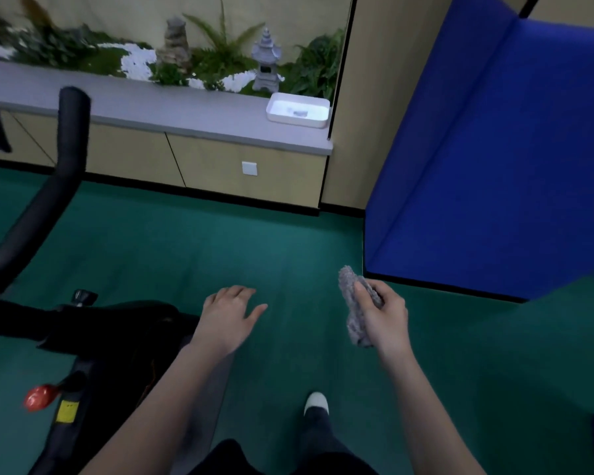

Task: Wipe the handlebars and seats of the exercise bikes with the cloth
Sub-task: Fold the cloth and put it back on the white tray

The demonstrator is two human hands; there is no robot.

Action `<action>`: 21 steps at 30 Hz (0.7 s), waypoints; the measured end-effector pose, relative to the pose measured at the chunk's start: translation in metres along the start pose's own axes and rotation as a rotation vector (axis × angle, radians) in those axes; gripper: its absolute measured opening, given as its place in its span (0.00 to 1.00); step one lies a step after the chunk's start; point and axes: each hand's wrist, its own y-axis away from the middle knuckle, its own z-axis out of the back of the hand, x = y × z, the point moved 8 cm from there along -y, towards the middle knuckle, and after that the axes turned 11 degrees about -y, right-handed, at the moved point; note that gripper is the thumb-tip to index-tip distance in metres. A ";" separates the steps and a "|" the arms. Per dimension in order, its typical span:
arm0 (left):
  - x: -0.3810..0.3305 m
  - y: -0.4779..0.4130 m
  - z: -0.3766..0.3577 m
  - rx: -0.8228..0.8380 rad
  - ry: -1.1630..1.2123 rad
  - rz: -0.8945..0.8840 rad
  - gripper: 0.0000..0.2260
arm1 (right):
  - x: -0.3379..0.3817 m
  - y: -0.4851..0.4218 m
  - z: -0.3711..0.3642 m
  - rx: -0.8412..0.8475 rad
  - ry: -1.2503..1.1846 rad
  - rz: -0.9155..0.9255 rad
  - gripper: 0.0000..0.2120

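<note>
My right grip (pixel 386 313) is clamped on the fuzzy grey cloth (pixel 354 325): thumb across the front, fingers curled behind. The cloth is bunched into a roll that sticks out above and below my fist, in the air over the green carpeted floor (pixel 220 234). My left grip (pixel 228 315) holds nothing, its fingers apart and relaxed, palm down, just right of the black exercise bike frame (pixel 100 323). The bike's curved black padded handlebar (pixel 60 166) rises at the far left, well apart from the cloth. Lower on the frame sit a red knob (pixel 38 397) and a yellow label (pixel 67 411). Ahead, a grey-topped bench (pixel 151 108) carries a white rectangular tray (pixel 297 123) at its right end, with ferns and a small grey stone lantern (pixel 266 60) behind. A blue padded mat (pixel 494 166) leans against the wall on the right.
</note>
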 end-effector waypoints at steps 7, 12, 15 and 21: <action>-0.052 -0.095 0.052 -0.124 0.104 0.028 0.22 | 0.033 -0.111 0.024 0.008 -0.003 0.057 0.06; -0.052 -0.145 0.060 -0.102 0.088 0.053 0.22 | 0.046 -0.177 0.012 0.009 -0.026 0.047 0.04; -0.038 -0.182 0.066 -0.096 0.070 0.085 0.22 | 0.052 -0.218 -0.018 0.062 0.001 0.044 0.04; -0.001 -0.278 0.075 -0.050 0.070 0.113 0.22 | 0.063 -0.307 -0.094 0.128 0.076 0.057 0.06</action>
